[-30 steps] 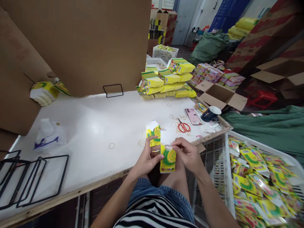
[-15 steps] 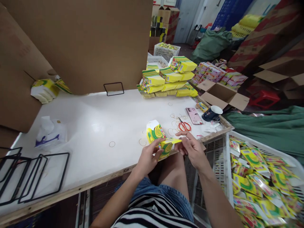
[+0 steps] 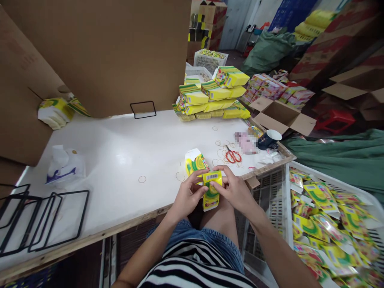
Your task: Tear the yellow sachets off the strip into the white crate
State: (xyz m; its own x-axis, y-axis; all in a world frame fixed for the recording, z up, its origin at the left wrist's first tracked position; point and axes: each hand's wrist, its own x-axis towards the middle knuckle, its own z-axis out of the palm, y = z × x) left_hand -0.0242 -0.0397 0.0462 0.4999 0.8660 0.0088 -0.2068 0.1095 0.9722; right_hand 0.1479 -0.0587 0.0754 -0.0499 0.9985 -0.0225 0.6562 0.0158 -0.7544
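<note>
A small yellow-and-green printed carton (image 3: 211,196) is held upright between my two hands, over my lap at the table's front edge. Its barcode panel faces me. My left hand (image 3: 190,195) pinches the carton's left side, thumb on the front. My right hand (image 3: 235,192) grips the upper right, with the thumb on the printed face and the index finger along the top edge. Just behind, partly hidden by my left hand, another yellow carton (image 3: 195,161) with a white flap lies on the white table (image 3: 120,156).
Red-handled scissors (image 3: 233,156) lie among loose rubber bands, near a blurred pink phone (image 3: 246,143) and a dark mug (image 3: 269,140). Stacked yellow cartons (image 3: 211,96) stand at the back. A white basket (image 3: 291,200) of flattened cartons is at right; black wire frames (image 3: 82,216) are at left.
The held carton's top panel has turned from nearly edge-on to facing me, so the barcode now shows. My right hand has moved left and closed onto the carton.
</note>
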